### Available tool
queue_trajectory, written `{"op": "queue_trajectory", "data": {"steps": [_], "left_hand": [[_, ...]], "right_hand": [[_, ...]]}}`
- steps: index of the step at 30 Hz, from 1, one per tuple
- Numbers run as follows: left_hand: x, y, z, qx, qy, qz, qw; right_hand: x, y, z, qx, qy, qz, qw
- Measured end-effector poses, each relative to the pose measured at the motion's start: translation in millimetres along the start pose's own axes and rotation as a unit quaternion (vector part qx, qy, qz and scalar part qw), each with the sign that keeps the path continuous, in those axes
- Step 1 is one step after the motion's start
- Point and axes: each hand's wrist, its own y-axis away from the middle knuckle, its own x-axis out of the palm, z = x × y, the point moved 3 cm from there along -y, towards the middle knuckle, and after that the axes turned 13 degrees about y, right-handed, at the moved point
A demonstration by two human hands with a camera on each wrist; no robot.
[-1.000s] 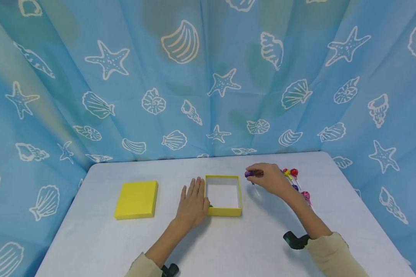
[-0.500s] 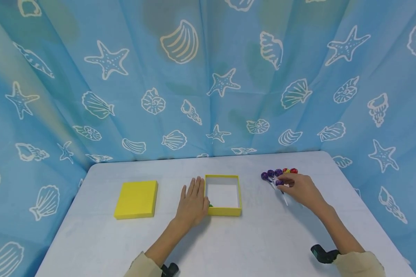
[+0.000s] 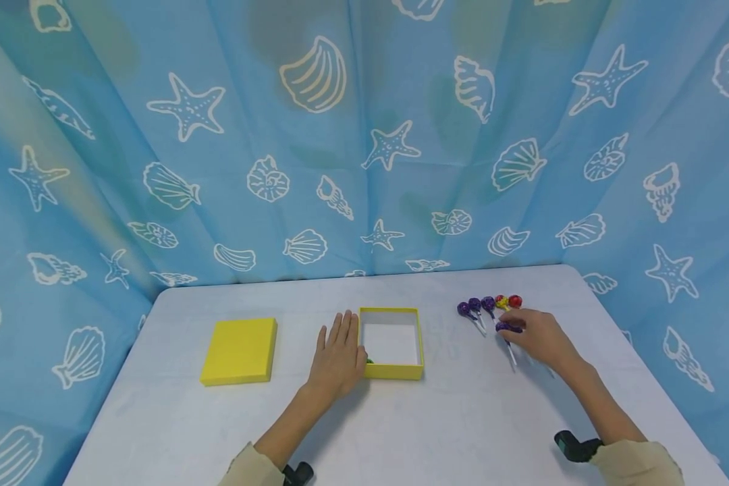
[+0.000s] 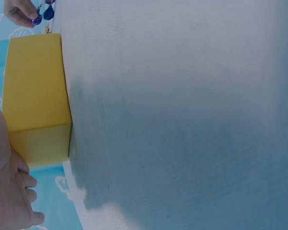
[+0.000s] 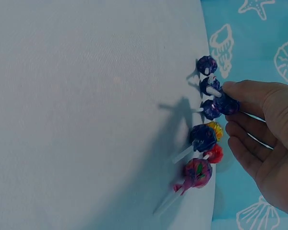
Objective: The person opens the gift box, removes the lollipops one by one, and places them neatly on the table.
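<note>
My right hand (image 3: 539,336) pinches a purple-wrapped lollipop (image 5: 226,103) between thumb and fingertips, its white stick pointing toward the front of the table in the head view. Beside it, three purple lollipops (image 3: 474,304) lie in a row. My left hand (image 3: 337,358) has its fingers straight and rests against the left side of an open yellow box (image 3: 395,372). The left wrist view shows that hand at the end of the box (image 4: 38,81). A small green thing (image 3: 369,361) peeks out at the box's front left corner, partly hidden by the hand.
Near the right hand lie a red-and-yellow lollipop (image 3: 501,301), a red lollipop (image 3: 515,301), a dark blue lollipop (image 5: 203,138) and a pink lollipop (image 5: 198,173). A yellow lid (image 3: 239,351) sits left on the white table (image 3: 437,432). Behind hangs a blue curtain (image 3: 364,88).
My right hand has moved right, away from the box and slightly toward me, with the purple lollipop in its fingers. Three purple lollipops have come into view. The left hand has stayed put.
</note>
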Motion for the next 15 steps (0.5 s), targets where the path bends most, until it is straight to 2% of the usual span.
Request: {"op": "queue_trajectory", "data": {"steps": [15], "left_hand": [[0.0,0.1,-0.3,-0.002,0.005,0.004,1.0000]], "right_hand": [[6.1,-0.1,-4.4,0.006,0.014,0.021,1.000]]}}
